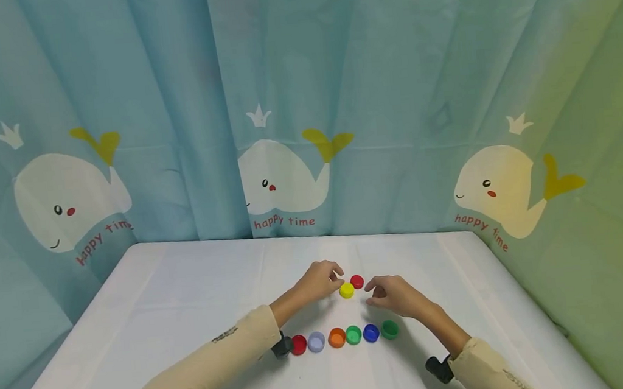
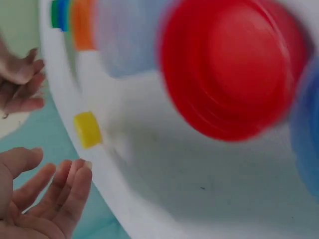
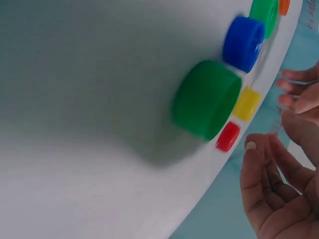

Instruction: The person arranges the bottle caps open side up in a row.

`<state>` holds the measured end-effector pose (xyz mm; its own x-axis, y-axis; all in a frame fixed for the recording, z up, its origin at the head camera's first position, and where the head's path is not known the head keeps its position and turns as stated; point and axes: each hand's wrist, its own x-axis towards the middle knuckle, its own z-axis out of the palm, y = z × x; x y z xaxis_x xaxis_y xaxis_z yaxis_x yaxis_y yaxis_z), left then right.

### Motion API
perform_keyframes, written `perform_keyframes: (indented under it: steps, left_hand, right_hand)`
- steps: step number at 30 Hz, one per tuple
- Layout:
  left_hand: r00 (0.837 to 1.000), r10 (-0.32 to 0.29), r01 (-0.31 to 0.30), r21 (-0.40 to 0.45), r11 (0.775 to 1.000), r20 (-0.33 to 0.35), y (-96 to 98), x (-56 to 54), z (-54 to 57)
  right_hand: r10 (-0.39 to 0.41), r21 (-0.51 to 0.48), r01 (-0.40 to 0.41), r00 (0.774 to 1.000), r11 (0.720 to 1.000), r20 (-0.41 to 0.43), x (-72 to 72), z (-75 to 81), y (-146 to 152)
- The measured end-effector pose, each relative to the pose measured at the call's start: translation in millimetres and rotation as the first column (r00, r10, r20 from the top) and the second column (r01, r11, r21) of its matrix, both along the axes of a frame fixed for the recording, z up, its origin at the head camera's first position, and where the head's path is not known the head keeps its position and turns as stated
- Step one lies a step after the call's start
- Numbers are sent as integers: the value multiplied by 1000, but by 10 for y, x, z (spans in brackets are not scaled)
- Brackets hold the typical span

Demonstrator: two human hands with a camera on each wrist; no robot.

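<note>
A yellow bottle cap (image 1: 346,290) and a red cap (image 1: 357,282) lie side by side on the white table. Just left of the yellow cap hovers my left hand (image 1: 323,278), fingers loosely bent and nothing in them. On the other side, close to the red cap, my right hand (image 1: 398,296) has its thumb and fingers apart, also holding nothing. In the left wrist view, the left hand (image 2: 47,194) shows relaxed fingers near the yellow cap (image 2: 87,129). The right wrist view shows the right hand (image 3: 279,184) beside the small red cap (image 3: 228,137).
Nearer me runs a row of caps: red (image 1: 298,344), pale lilac (image 1: 316,342), orange (image 1: 337,337), green (image 1: 353,335), blue (image 1: 370,333) and darker green (image 1: 390,329). Another blue cap (image 2: 310,129) edges into the left wrist view. A whale-print curtain (image 1: 396,151) hangs behind the table (image 1: 198,289).
</note>
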<state>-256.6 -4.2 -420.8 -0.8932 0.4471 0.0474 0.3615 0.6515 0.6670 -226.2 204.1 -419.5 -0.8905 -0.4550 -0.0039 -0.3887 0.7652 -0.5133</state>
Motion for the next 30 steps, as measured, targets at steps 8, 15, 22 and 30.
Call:
perform_keyframes:
  steps: [8, 15, 22, 30]
  left_hand:
    - [999, -7, 13, -112, 994, 53, -18, -104, -79]
    - [994, -4, 19, -131, 991, 112, -9, -159, -66]
    - [996, -25, 38, -144, 989, 90, 17, -166, -108]
    - [995, -15, 30, -156, 987, 96, 51, -122, -121]
  right_hand:
    - [-48, 42, 48, 999, 998, 4, -205, 7, -289]
    - [-107, 65, 105, 994, 992, 25, -337, -55, -343]
    - [-50, 64, 47, 998, 997, 38, -368, -71, -349]
    - [7, 97, -6, 1000, 995, -13, -362, -89, -381]
